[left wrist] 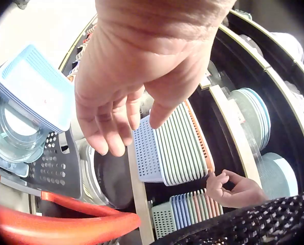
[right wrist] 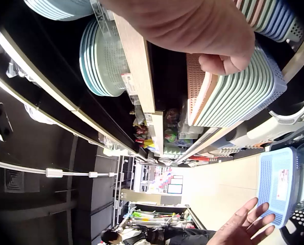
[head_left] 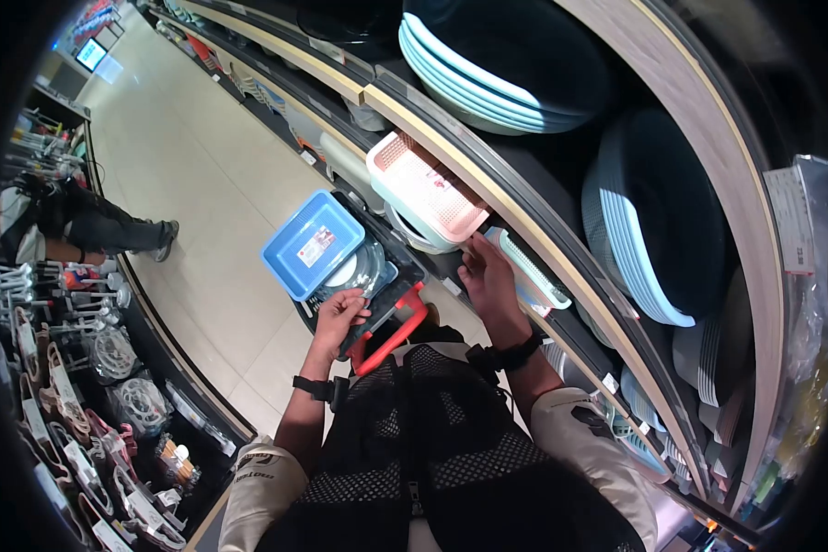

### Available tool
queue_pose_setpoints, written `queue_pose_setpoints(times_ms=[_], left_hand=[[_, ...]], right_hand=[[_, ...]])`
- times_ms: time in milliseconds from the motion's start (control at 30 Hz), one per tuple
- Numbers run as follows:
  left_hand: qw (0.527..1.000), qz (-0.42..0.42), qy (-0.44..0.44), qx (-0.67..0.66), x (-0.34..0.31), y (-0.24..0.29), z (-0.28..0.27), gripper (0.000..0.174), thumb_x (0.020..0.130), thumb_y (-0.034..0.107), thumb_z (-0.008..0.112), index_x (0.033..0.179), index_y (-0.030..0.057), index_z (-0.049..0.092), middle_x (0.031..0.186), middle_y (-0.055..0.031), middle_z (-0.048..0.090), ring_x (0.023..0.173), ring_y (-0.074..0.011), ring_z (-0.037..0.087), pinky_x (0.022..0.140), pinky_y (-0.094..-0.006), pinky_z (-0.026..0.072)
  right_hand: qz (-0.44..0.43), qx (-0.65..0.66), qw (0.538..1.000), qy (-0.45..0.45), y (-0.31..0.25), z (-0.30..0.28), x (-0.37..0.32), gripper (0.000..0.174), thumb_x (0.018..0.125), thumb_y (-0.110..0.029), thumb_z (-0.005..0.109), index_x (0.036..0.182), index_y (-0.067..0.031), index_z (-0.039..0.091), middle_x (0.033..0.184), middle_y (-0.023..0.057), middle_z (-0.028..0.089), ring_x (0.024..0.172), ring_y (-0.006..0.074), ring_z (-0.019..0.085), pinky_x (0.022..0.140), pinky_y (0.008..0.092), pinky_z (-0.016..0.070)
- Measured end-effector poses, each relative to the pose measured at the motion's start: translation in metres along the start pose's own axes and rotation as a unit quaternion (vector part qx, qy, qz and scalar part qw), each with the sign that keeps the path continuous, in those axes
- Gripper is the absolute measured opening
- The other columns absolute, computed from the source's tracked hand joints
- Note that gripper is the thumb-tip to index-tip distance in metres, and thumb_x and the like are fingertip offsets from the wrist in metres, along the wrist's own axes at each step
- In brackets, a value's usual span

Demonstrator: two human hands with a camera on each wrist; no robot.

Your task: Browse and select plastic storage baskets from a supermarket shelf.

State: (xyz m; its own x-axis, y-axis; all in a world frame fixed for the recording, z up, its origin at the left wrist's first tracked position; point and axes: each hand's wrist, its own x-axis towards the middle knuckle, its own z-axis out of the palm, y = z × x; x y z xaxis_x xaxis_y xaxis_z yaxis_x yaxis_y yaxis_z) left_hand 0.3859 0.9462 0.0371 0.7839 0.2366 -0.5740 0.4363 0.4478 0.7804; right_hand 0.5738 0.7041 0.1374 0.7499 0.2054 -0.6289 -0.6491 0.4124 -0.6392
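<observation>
A stack of rectangular plastic baskets stands on the shelf, with a pink basket (head_left: 423,184) on top and green and blue ones (left wrist: 178,150) under it. At the near corner my right hand (head_left: 490,281) has its fingers curled at the pink basket's rim; the right wrist view shows this hand (right wrist: 208,35) over the stack's edge, its grip partly hidden. My left hand (head_left: 339,315) hangs over the cart with relaxed fingers, holding nothing, beside a blue basket (head_left: 313,247) and a clear container (head_left: 370,267). In the left wrist view this hand (left wrist: 136,76) points down.
The black cart has a red handle (head_left: 391,342). More baskets (left wrist: 185,212) sit on a neighbouring shelf, and stacks of round basins (head_left: 630,230) fill the upper one. Across the aisle floor (head_left: 202,166) stands a person in dark trousers (head_left: 110,225) by racks of hanging goods.
</observation>
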Motion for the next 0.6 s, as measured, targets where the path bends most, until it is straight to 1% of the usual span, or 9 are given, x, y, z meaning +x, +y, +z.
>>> queue_pose_setpoints(times_ms=[133,200,233,300,333,400,467,567,600], left_hand=[[1.0,0.003,0.009,0.011,-0.01,0.0,0.012,0.029,0.1,0.017,0.066,0.125,0.0022,0.063,0.104,-0.0066,0.073,0.085,-0.0123,0.07,0.073,-0.024,0.0551],[1.0,0.009,0.003,0.026,-0.015,0.003,0.014,0.029,0.101,0.016,0.062,0.126,0.0018,0.061,0.108,-0.0089,0.072,0.087,-0.0144,0.07,0.077,-0.0289,0.0578],[0.999,0.014,0.004,0.032,-0.018,0.001,0.016,0.029,0.101,0.016,0.063,0.126,0.0016,0.061,0.108,-0.009,0.072,0.087,-0.0145,0.07,0.077,-0.0292,0.058],[0.999,0.018,0.011,0.04,-0.023,0.004,0.017,0.029,0.101,0.016,0.062,0.127,0.0016,0.061,0.108,-0.009,0.072,0.087,-0.0144,0.07,0.077,-0.0292,0.058],[0.999,0.019,0.017,0.045,-0.027,0.004,0.019,0.03,0.101,0.016,0.062,0.127,0.0016,0.06,0.108,-0.009,0.072,0.087,-0.0144,0.07,0.077,-0.0292,0.058],[0.999,0.021,0.026,0.042,-0.031,0.005,0.019,0.029,0.101,0.016,0.062,0.126,0.0015,0.061,0.108,-0.0094,0.071,0.087,-0.0146,0.07,0.076,-0.0293,0.0579],[0.999,0.018,0.039,0.021,-0.037,0.005,0.021,0.029,0.101,0.016,0.064,0.126,0.002,0.061,0.106,-0.0066,0.072,0.087,-0.0127,0.069,0.076,-0.0267,0.0557],[0.998,0.028,0.05,0.013,-0.046,0.005,0.023,0.03,0.101,0.016,0.064,0.127,0.0017,0.061,0.107,-0.0078,0.072,0.088,-0.0142,0.07,0.078,-0.0285,0.0564],[0.998,0.03,0.059,0.008,-0.051,0.005,0.024,0.03,0.101,0.016,0.064,0.127,0.0016,0.061,0.107,-0.0083,0.072,0.089,-0.0146,0.07,0.078,-0.0289,0.0566]], right_hand=[[0.005,0.017,0.999,-0.031,-0.009,0.004,-0.003,0.028,0.099,-0.023,0.065,0.124,-0.0109,0.064,0.1,-0.0042,0.065,0.089,0.01,0.056,0.084,0.0302,0.0448],[-0.018,0.017,0.998,-0.061,-0.017,0.012,-0.004,0.024,0.099,-0.025,0.066,0.118,-0.0107,0.063,0.101,-0.0029,0.064,0.089,0.0101,0.054,0.084,0.0294,0.0432],[-0.017,0.021,0.998,-0.064,-0.02,0.013,-0.002,0.024,0.099,-0.025,0.066,0.118,-0.0107,0.063,0.101,-0.0029,0.064,0.089,0.0101,0.054,0.084,0.0294,0.0432],[-0.026,0.002,0.995,-0.097,-0.028,0.021,0.007,0.02,0.098,-0.024,0.068,0.112,-0.0118,0.063,0.096,-0.0025,0.062,0.085,0.0097,0.054,0.077,0.0293,0.0445],[-0.027,0.006,0.995,-0.101,-0.031,0.022,0.009,0.02,0.098,-0.024,0.068,0.112,-0.0118,0.063,0.096,-0.0025,0.062,0.085,0.0097,0.054,0.077,0.0293,0.0445],[-0.012,-0.016,0.991,-0.129,-0.034,0.03,0.013,0.013,0.101,-0.025,0.064,0.104,-0.0133,0.061,0.099,-0.0019,0.064,0.089,0.0104,0.056,0.083,0.0292,0.0446],[-0.025,-0.024,0.99,-0.134,-0.035,0.03,0.016,0.011,0.1,-0.024,0.065,0.105,-0.0137,0.062,0.099,-0.0009,0.066,0.088,0.0108,0.058,0.081,0.0295,0.0457],[-0.062,-0.045,0.985,-0.157,-0.032,0.024,0.02,0.01,0.1,-0.02,0.063,0.106,-0.0131,0.063,0.1,0.0009,0.068,0.089,0.0117,0.061,0.081,0.031,0.0469],[-0.061,-0.045,0.984,-0.163,-0.031,0.022,0.02,0.01,0.1,-0.02,0.063,0.106,-0.0131,0.063,0.1,0.0009,0.068,0.089,0.0117,0.061,0.081,0.031,0.0469]])
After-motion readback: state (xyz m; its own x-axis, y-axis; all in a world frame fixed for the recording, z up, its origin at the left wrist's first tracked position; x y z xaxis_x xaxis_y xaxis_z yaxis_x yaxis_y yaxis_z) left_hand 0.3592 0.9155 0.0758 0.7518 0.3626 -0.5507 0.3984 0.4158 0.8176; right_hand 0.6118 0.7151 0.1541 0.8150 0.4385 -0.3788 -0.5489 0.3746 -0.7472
